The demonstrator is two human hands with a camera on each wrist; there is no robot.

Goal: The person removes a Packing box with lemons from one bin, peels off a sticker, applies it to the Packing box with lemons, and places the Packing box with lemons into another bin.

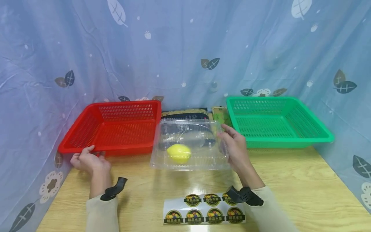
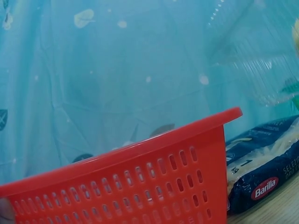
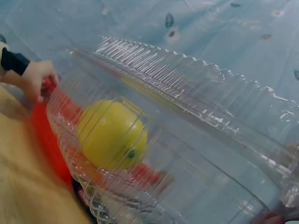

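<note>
My right hand (image 1: pixel 236 146) grips the right side of a clear plastic clamshell box (image 1: pixel 207 158), held up over the table. Inside it, toward the left, lies a yellow lemon (image 1: pixel 178 153), also plain through the ribbed wall in the right wrist view. At the front left, my left hand (image 1: pixel 91 161) holds the near rim of a red plastic basket (image 1: pixel 127 149), its thumb over the edge. Only a fingertip (image 2: pixel 5 212) shows by that basket in the left wrist view.
A green basket (image 1: pixel 290 144) stands at the right. Behind the box lie a dark blue Barilla pasta pack (image 2: pixel 261 186) and a greenish pack (image 1: pixel 221 116). A sheet of round fruit stickers (image 1: pixel 204 209) lies at the wooden table's (image 1: pixel 290 193) front. A patterned curtain (image 1: pixel 179 48) hangs behind.
</note>
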